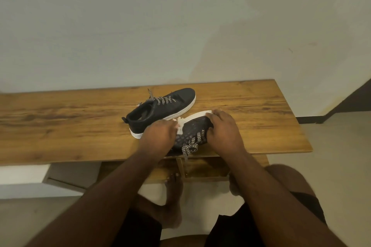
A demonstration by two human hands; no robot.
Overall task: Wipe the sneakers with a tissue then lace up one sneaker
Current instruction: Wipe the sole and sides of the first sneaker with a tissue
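The near sneaker (192, 132) was tipped on its side at the table's (60, 122) front edge, toe away-right, clasped there by the right hand (224, 128); the tissue (180, 126) was pinched by the left hand (158, 136) (nearer the midsole). The second sneaker (160, 110) sat just behind.

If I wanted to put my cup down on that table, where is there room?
The long wooden table is bare left of the black white-soled sneaker, and again on the right end, beyond the right hand. The middle is crowded: the left hand wipes a second sneaker with white tissue.
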